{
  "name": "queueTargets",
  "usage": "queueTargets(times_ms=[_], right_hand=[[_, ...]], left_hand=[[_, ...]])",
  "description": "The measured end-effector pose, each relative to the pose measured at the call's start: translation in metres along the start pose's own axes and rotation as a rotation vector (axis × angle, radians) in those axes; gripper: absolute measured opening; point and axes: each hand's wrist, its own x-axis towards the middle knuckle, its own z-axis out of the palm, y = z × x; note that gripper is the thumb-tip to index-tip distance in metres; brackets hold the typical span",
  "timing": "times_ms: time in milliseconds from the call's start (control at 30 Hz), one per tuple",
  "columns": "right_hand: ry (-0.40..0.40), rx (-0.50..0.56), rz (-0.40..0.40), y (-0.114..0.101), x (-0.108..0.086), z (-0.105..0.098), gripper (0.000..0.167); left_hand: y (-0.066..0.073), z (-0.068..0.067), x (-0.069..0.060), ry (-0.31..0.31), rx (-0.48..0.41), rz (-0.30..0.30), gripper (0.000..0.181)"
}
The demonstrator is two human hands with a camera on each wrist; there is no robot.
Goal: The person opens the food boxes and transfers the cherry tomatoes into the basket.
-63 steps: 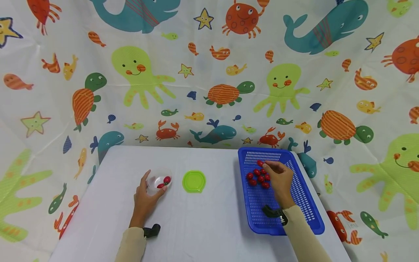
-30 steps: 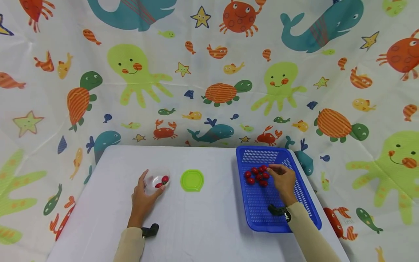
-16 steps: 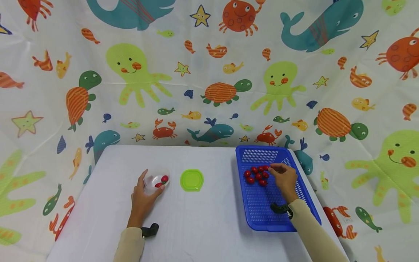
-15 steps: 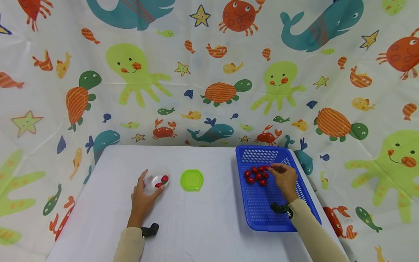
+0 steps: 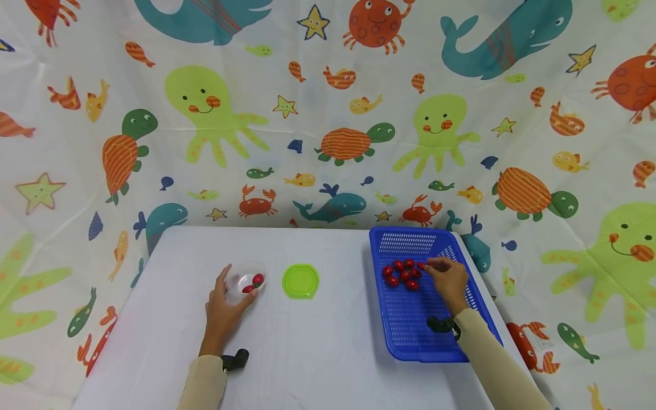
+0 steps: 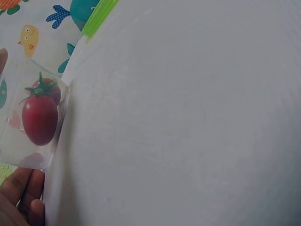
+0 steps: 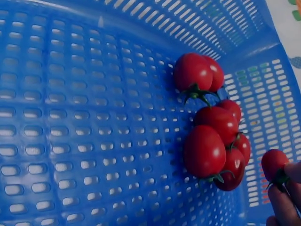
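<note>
My left hand [image 5: 224, 315] holds a small clear plastic container [image 5: 237, 283] between thumb and fingers at the left of the table. Two red cherry tomatoes [image 5: 258, 279] lie inside; in the left wrist view, one tomato [image 6: 40, 120] with a green stem top partly covers the other. On the right, my right hand [image 5: 448, 281] is over the blue basket and pinches a cherry tomato [image 7: 274, 164] by its stem end between thumb and fingers. Several more cherry tomatoes [image 5: 405, 275] lie clustered to the left of that hand in the basket.
The blue perforated basket [image 5: 415, 341] stands at the table's right edge. A lime-green lid [image 5: 300, 281] lies on the white table [image 5: 318, 353], between container and basket. Behind hangs a curtain [image 5: 307, 136] printed with sea animals.
My right hand has come down toward the cluster and shifted slightly right; the tomato at its fingertips now sits a little apart from the others. My left hand stays on the container.
</note>
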Motion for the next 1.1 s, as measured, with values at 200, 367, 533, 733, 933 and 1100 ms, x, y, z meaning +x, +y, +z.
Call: queueTargets(times_ms=[200, 367, 533, 733, 933, 1100], right_hand=[[-0.021, -0.025, 0.001, 0.005, 0.003, -0.001, 0.02], [-0.031, -0.049, 0.006, 0.008, 0.003, -0.001, 0.019], [-0.044, -0.077, 0.01, 0.008, 0.003, -0.001, 0.017], [-0.043, -0.113, -0.016, 0.009, 0.002, -0.002, 0.017], [-0.08, -0.152, -0.024, 0.011, 0.001, -0.001, 0.015], [-0.103, -0.162, -0.03, 0.012, 0.001, 0.0, 0.015]], left_hand=[[0.001, -0.001, 0.0, -0.003, 0.002, -0.002, 0.105], [0.002, -0.001, 0.0, -0.004, 0.003, -0.002, 0.105], [0.003, 0.0, -0.001, 0.002, 0.001, 0.005, 0.105], [0.003, -0.001, -0.002, -0.002, 0.002, 0.0, 0.104], [0.001, -0.001, -0.001, -0.003, 0.008, -0.005, 0.105], [0.0, -0.001, 0.0, 0.001, 0.006, 0.005, 0.104]])
